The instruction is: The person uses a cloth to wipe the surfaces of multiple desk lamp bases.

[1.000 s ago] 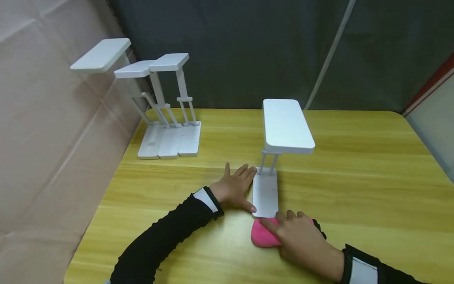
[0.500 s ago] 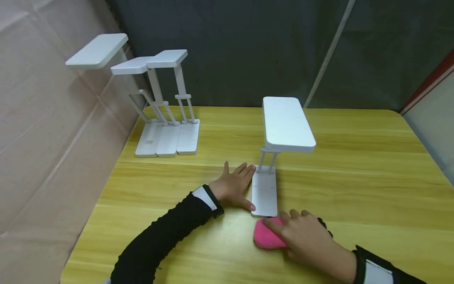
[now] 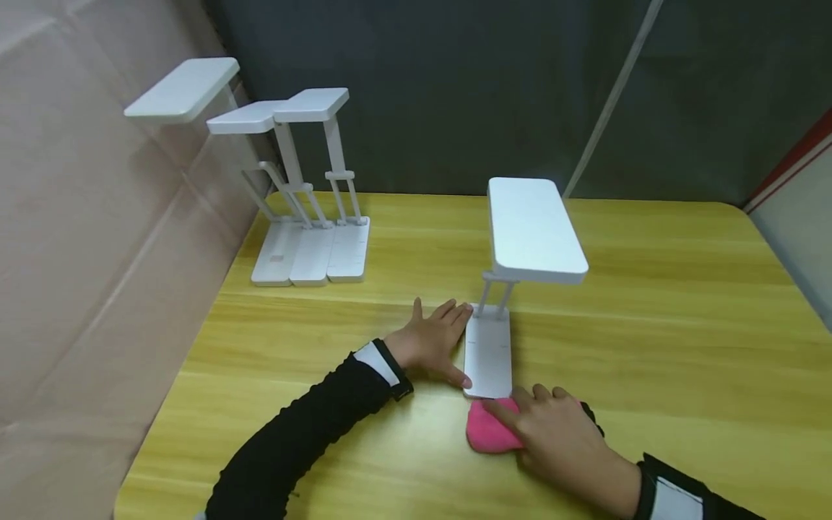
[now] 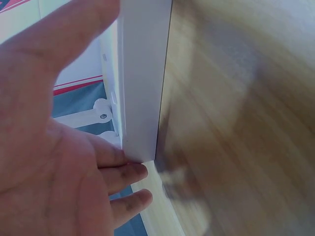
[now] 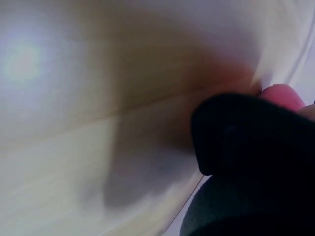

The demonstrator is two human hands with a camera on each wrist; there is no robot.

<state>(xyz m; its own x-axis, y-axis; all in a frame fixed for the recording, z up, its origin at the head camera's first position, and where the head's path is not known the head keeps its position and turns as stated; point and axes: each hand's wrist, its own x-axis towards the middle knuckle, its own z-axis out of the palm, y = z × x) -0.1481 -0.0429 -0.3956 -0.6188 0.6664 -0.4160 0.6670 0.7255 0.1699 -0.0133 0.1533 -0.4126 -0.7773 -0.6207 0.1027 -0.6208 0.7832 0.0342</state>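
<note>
White folding desk lamp (image 3: 513,289) stands mid-table; flat left hand (image 3: 432,343) braces its base's left edge. Left wrist view alone shows fingers (image 4: 125,174) touching that edge. Right hand (image 3: 552,433) presses pink cloth (image 3: 487,433) against the near end, barely shifted from half a second ago.

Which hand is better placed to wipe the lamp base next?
Right, probably. The right hand already presses the pink cloth at the near end of the lamp base, while the left hand lies flat beside it, steadying its edge.
</note>
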